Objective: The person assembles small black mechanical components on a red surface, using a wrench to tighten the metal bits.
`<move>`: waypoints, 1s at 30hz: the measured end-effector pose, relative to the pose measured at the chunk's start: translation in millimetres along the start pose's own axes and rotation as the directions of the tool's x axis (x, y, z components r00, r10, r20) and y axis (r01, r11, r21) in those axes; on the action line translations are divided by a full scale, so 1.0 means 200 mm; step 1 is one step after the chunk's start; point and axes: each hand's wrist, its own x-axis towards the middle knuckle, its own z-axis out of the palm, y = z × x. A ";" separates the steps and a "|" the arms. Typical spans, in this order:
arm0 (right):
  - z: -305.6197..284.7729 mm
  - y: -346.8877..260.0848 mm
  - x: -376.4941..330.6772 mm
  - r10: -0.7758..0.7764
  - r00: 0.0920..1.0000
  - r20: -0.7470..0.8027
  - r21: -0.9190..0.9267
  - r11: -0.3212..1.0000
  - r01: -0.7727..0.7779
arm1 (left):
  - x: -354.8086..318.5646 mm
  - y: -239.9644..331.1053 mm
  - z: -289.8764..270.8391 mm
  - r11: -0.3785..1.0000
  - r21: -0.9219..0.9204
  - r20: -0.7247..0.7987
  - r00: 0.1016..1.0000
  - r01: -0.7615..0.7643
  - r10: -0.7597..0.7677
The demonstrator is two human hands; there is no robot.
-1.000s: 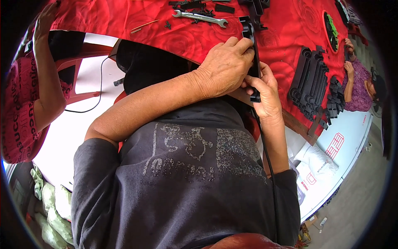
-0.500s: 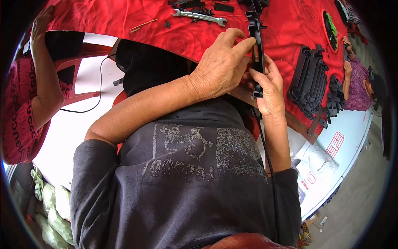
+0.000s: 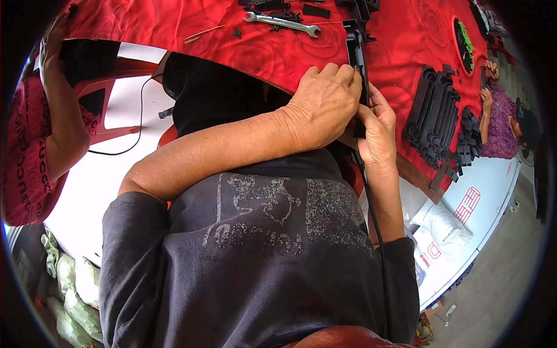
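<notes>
The left hand (image 3: pixel 326 103) is shifted toward the tabletop (image 3: pixel 400 46) edge; alongside, pointing away, the black strip (image 3: pixel 355 53) is pinched by the right hand (image 3: pixel 378 130), left grip hidden.

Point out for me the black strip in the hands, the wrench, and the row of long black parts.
Black strip (image 3: pixel 356 53): head view, on its exposed far stretch.
Wrench (image 3: pixel 282 24): head view, middle of its metal shaft.
Row of long black parts (image 3: pixel 430 113): head view, near the row's middle.

Red counter (image 3: pixel 278 58) clear between left hand (image 3: pixel 328 101) and wrench (image 3: pixel 281 25); stacked black parts (image 3: pixel 430 116) block right of right hand (image 3: pixel 380 129).
</notes>
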 end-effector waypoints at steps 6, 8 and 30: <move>0.00 0.01 0.01 0.024 0.999 -0.036 -0.016 1.000 -0.025 | 0.03 -0.01 0.02 1.000 0.006 0.000 1.000 -0.004 0.004; -0.01 0.01 0.00 0.032 0.999 -0.039 -0.009 0.999 -0.033 | 0.03 0.00 0.01 1.000 0.024 0.016 1.000 -0.015 0.014; -0.05 0.03 0.02 0.080 0.997 0.020 0.043 0.996 -0.080 | -0.02 0.02 0.02 0.998 -0.016 0.005 0.998 -0.066 0.066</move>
